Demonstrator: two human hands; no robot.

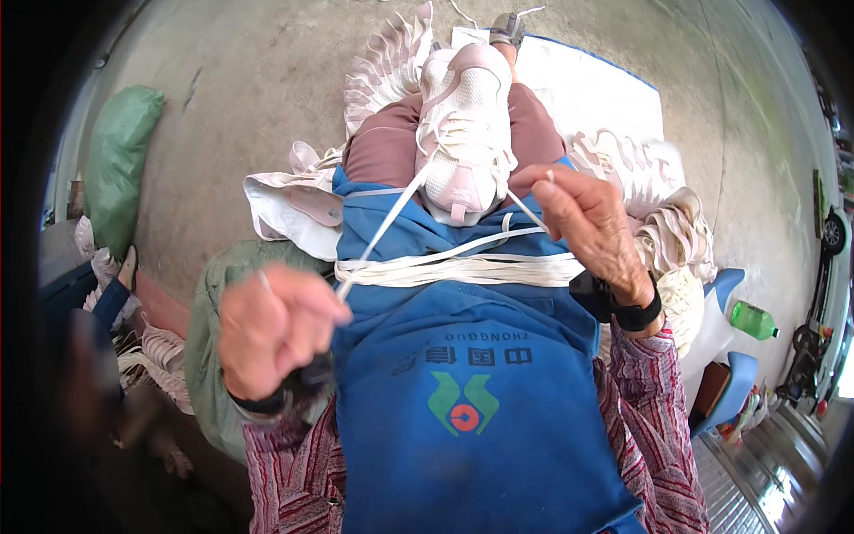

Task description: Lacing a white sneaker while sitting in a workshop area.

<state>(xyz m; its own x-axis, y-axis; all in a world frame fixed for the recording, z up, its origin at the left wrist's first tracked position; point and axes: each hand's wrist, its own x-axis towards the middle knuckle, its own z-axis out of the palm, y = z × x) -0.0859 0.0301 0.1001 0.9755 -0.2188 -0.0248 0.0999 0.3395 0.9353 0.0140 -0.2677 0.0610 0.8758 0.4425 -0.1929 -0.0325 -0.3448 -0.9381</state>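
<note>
Two hands [276, 329] [587, 222] pull white laces [391, 222] from a sneaker [467, 125].

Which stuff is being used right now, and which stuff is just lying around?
In use:
- white and pink shoe on the lap
- white lace, pulled by left hand and right hand
- bundle of spare laces on the blue apron

Lying about:
- green bottle
- green sack
- stacked shoe uppers

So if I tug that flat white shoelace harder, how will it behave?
Likely floppy: the flat white shoelace runs straight only where the left hand and right hand pull it. Probably light, and the white-and-pink sneaker on the knee may shift with it.
</note>
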